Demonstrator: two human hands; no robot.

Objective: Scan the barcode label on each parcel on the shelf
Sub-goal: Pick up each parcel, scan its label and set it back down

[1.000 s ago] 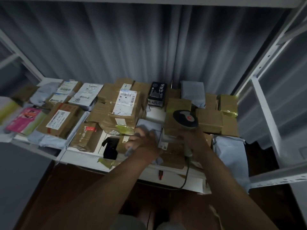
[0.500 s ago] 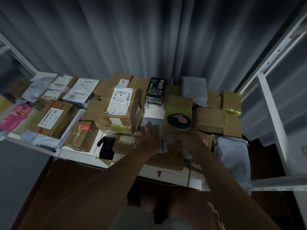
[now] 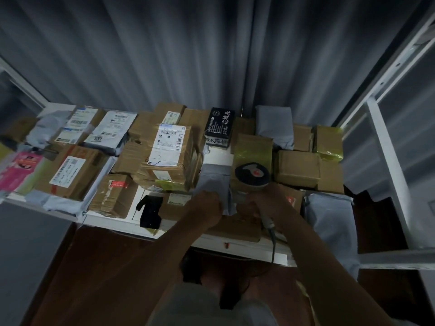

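A grey parcel [image 3: 215,182] near the front edge of the shelf [image 3: 113,221] is gripped by the left hand [image 3: 207,205]. The scanner [image 3: 251,176], just beside it, is clasped by the right hand [image 3: 263,203].

approx 12 brown cartons [image 3: 297,168], 5 grey poly bags [image 3: 275,124], 1 black box [image 3: 219,125], 1 scanner [image 3: 252,175], 2 hands [image 3: 207,205]

The left hand [image 3: 207,207] covers the near end of the grey mailer [image 3: 215,180], whose label doesn't show. Label print is too small to read, and the pink parcel [image 3: 17,169] runs off the left edge.
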